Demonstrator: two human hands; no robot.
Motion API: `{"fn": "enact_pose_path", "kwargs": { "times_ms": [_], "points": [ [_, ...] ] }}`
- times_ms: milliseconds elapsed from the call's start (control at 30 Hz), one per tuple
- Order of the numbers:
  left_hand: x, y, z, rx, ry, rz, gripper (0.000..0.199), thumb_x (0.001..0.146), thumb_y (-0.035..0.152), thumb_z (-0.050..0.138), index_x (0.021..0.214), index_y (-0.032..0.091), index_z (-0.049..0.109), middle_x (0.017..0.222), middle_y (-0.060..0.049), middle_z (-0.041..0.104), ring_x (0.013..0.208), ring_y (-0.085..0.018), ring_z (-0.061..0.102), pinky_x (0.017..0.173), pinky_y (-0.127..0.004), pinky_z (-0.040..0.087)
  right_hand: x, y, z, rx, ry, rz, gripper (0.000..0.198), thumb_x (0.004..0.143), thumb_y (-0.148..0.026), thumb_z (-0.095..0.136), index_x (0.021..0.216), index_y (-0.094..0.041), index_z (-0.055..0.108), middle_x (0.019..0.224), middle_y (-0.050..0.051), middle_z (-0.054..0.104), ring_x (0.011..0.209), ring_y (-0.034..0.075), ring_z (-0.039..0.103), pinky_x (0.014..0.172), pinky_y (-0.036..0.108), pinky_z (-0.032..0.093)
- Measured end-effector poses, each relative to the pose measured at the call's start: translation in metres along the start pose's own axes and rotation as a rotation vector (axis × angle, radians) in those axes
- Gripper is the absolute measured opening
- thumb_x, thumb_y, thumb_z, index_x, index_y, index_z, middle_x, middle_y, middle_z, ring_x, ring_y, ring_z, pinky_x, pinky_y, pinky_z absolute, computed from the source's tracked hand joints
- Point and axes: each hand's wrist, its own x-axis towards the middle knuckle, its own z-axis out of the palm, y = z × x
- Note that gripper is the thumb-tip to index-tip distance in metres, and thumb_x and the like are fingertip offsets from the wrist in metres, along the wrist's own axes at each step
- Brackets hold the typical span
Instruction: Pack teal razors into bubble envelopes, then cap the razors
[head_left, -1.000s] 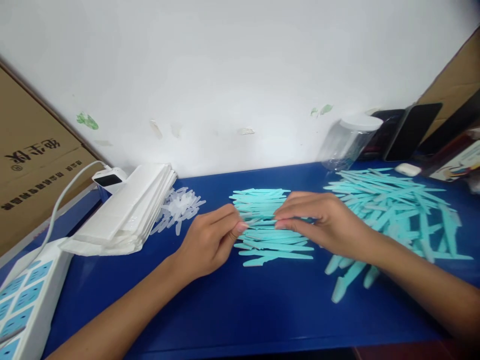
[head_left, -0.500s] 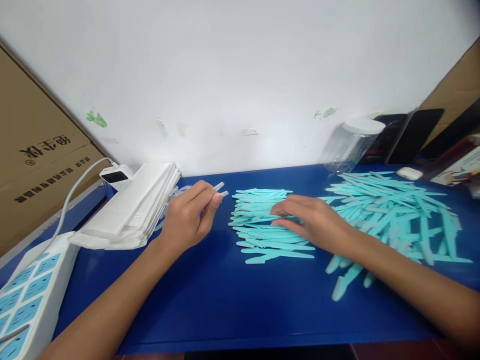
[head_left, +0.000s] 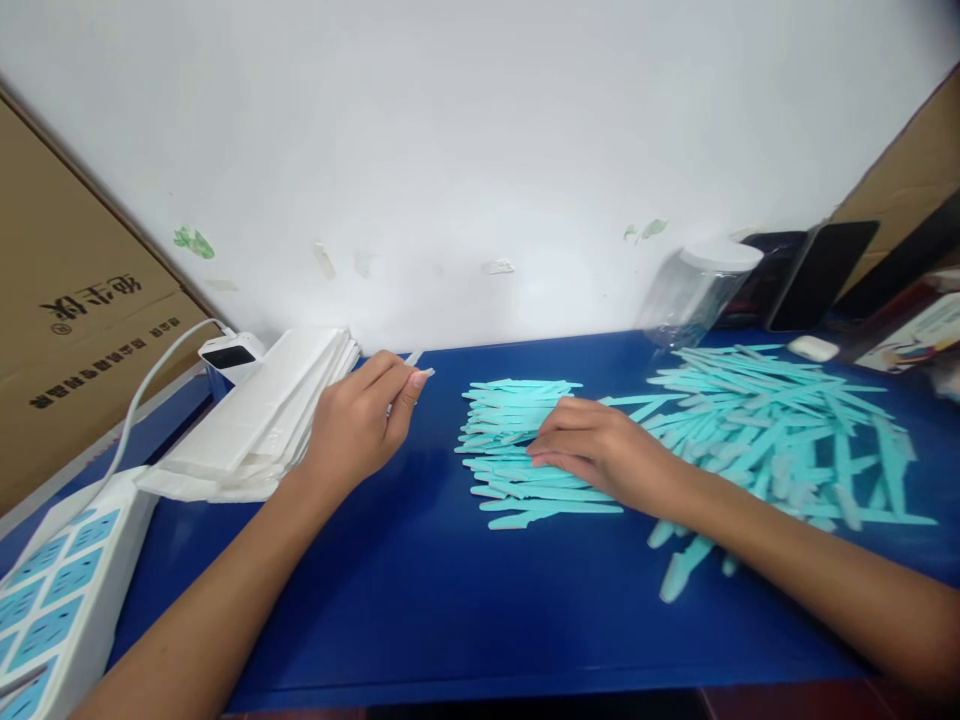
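My left hand (head_left: pixel 360 415) is raised over the table's left half, thumb and fingers pinched on small translucent plastic pieces (head_left: pixel 421 370) whose ends stick out past the fingertips. In the middle lies a row of turquoise eyebrow razors (head_left: pixel 529 400), stacked side by side and pointing roughly left to right. My right hand (head_left: pixel 600 445) rests on the right part of this row. Its fingertips are closed together on an eyebrow razor there, which the fingers partly hide. A loose, tangled heap of the same razors (head_left: pixel 780 430) spreads beyond my right forearm.
White paper-like sleeves (head_left: pixel 255 410) are stacked left, beside a white device (head_left: pixel 231 355) with a cable. A power strip (head_left: pixel 67 590) lies at the left edge. Behind the heap stand a clear jar (head_left: pixel 686 295) and a dark phone (head_left: pixel 825 275). A cardboard box (head_left: pixel 82 300) borders the left.
My left hand has drawn back slightly left with the translucent pieces. My right hand has shifted a little left over the row, and its fingertips have come closer together.
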Motion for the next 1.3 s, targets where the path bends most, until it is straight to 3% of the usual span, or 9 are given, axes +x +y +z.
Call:
{"fn": "enact_pose_path", "kwargs": {
  "times_ms": [100, 300, 500, 667, 767, 867, 933, 1167, 1300],
  "points": [
    [0.001, -0.016, -0.003, 0.136, -0.120, -0.043, 0.033, 0.114, 0.036, 0.050, 0.107, 0.018, 0.077, 0.095, -0.006, 0.074, 0.082, -0.021, 0.072, 0.069, -0.034, 0.049, 0.000, 0.001, -0.007, 0.021, -0.004, 0.035, 0.014, 0.105, -0.027, 0.070, 0.108, -0.020, 0.081, 0.094, 0.008, 0.080, 0.088, 0.022, 0.069, 0.080, 0.038, 0.056],
    [-0.003, -0.051, -0.008, 0.333, -0.540, -0.173, 0.047, 0.113, 0.043, 0.042, 0.107, 0.021, 0.082, 0.100, -0.010, 0.077, 0.089, -0.029, 0.074, 0.066, -0.037, 0.046, -0.003, 0.010, -0.031, -0.061, 0.109, 0.103, 0.013, 0.105, -0.024, 0.068, 0.106, -0.020, 0.080, 0.092, 0.007, 0.080, 0.086, 0.022, 0.068, 0.076, 0.038, 0.055],
    [-0.003, -0.057, -0.013, 0.423, -0.720, -0.245, 0.042, 0.108, 0.043, 0.047, 0.103, 0.021, 0.083, 0.103, -0.013, 0.080, 0.094, -0.032, 0.075, 0.071, -0.038, 0.050, -0.004, 0.021, -0.046, -0.117, 0.179, 0.201, 0.013, 0.103, -0.029, 0.070, 0.102, -0.024, 0.082, 0.091, 0.006, 0.081, 0.086, 0.023, 0.072, 0.073, 0.037, 0.057],
    [0.001, -0.044, -0.016, 0.509, -0.631, -0.228, 0.045, 0.108, 0.047, 0.050, 0.100, 0.017, 0.082, 0.104, -0.015, 0.080, 0.099, -0.039, 0.075, 0.079, -0.047, 0.053, -0.008, 0.035, -0.069, -0.215, 0.153, 0.372, 0.027, 0.106, -0.042, 0.064, 0.102, -0.023, 0.082, 0.096, 0.008, 0.082, 0.082, 0.024, 0.073, 0.074, 0.039, 0.057],
    [0.000, -0.035, -0.010, 0.393, -0.529, -0.176, 0.043, 0.110, 0.047, 0.051, 0.106, 0.017, 0.081, 0.107, -0.014, 0.080, 0.101, -0.036, 0.075, 0.083, -0.047, 0.054, -0.020, 0.051, -0.091, -0.222, -0.106, 0.508, 0.037, 0.104, -0.052, 0.063, 0.110, -0.023, 0.083, 0.107, 0.011, 0.082, 0.090, 0.028, 0.073, 0.079, 0.042, 0.056],
    [-0.003, -0.025, -0.002, 0.220, -0.482, -0.068, 0.039, 0.110, 0.045, 0.052, 0.111, 0.017, 0.080, 0.108, -0.012, 0.080, 0.100, -0.032, 0.074, 0.085, -0.044, 0.055, -0.032, 0.065, -0.108, -0.120, -0.398, 0.655, 0.052, 0.095, -0.061, 0.071, 0.134, -0.027, 0.077, 0.134, 0.014, 0.074, 0.118, 0.034, 0.069, 0.095, 0.045, 0.054],
    [-0.005, -0.018, 0.003, 0.143, -0.459, -0.001, 0.036, 0.111, 0.042, 0.054, 0.111, 0.017, 0.080, 0.106, -0.011, 0.079, 0.100, -0.030, 0.073, 0.087, -0.044, 0.056, -0.036, 0.069, -0.113, -0.076, -0.493, 0.739, 0.065, 0.088, -0.066, 0.079, 0.140, -0.027, 0.073, 0.145, 0.015, 0.067, 0.127, 0.036, 0.063, 0.101, 0.046, 0.051],
    [-0.006, -0.008, 0.008, 0.043, -0.412, 0.053, 0.029, 0.111, 0.036, 0.055, 0.109, 0.018, 0.078, 0.103, -0.011, 0.079, 0.096, -0.029, 0.073, 0.088, -0.045, 0.056, -0.033, 0.075, -0.113, 0.032, -0.599, 0.808, 0.042, 0.091, -0.064, 0.074, 0.098, -0.022, 0.075, 0.111, 0.010, 0.075, 0.102, 0.031, 0.067, 0.085, 0.039, 0.047],
    [-0.005, -0.008, 0.007, 0.038, -0.412, 0.055, 0.030, 0.111, 0.036, 0.055, 0.109, 0.017, 0.078, 0.103, -0.010, 0.079, 0.096, -0.028, 0.073, 0.087, -0.044, 0.057, -0.035, 0.079, -0.118, 0.039, -0.610, 0.815, 0.034, 0.087, -0.056, 0.081, 0.090, -0.022, 0.077, 0.100, 0.008, 0.078, 0.095, 0.030, 0.069, 0.079, 0.037, 0.046]
  ]
}}
